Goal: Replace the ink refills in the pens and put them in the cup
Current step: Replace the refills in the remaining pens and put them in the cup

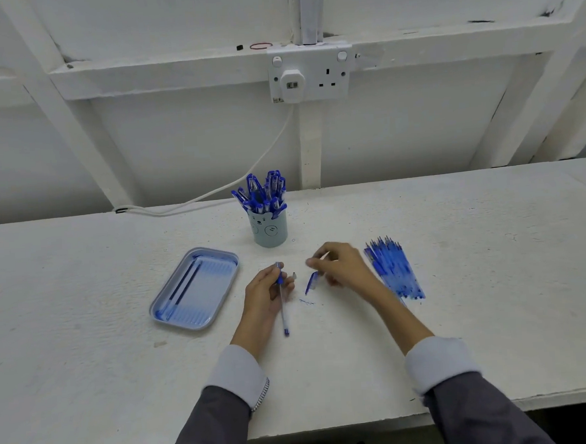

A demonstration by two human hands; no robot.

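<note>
Left hand [265, 294] grips pen [284, 311] near its far end; right hand's [342, 267] hold unclear.

A white double wall socket [311, 72] sits at upper centre of the frame, mounted on a white-painted rail, and white conduit [311, 11] rises from its top. A white plug [291, 82] fills the left outlet. Its white cable [181, 208] droops down-left to the back edge of the white table [86, 337]. On the rail, just left of the socket, lie a red rubber band [261, 46] and a small black object [239, 47]. A blue ink scribble [306, 302] marks the table at centre.
</note>
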